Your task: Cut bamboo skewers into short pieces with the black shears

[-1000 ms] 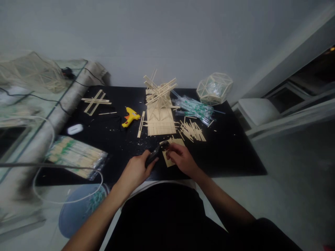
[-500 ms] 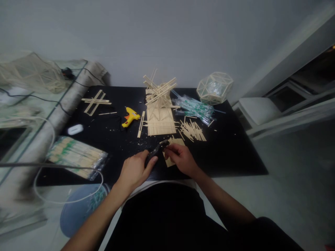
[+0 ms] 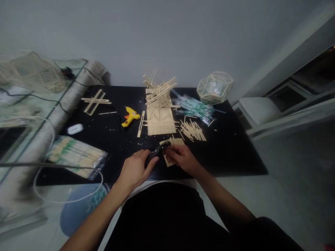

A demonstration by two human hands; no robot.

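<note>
At the table's front edge, my left hand (image 3: 134, 168) is wrapped round a black plier-like hand tool (image 3: 157, 152), its head pointing up and to the right. My right hand (image 3: 182, 157) is closed in a pinch right beside the tool's head. Whatever lies between its fingertips is too small and dark to make out. Under both the tool and the right fingers lies a small mat of flat wooden sticks (image 3: 179, 142), partly covered by them. Just beyond is a larger stick panel (image 3: 161, 129), with a model of crossed wooden sticks (image 3: 160, 91) standing on its far part.
Left of the panel lies a yellow glue gun (image 3: 130, 116). A loose pile of short sticks (image 3: 193, 130), plastic wrappers (image 3: 195, 108) and a stick-frame polyhedron (image 3: 215, 88) are to the right. A packet of sticks (image 3: 78, 157) lies front left, above a blue bin (image 3: 75, 209).
The tool's head has shifted slightly to the right and down, closer to my right fingertips. Both hands stay in nearly the same place.
</note>
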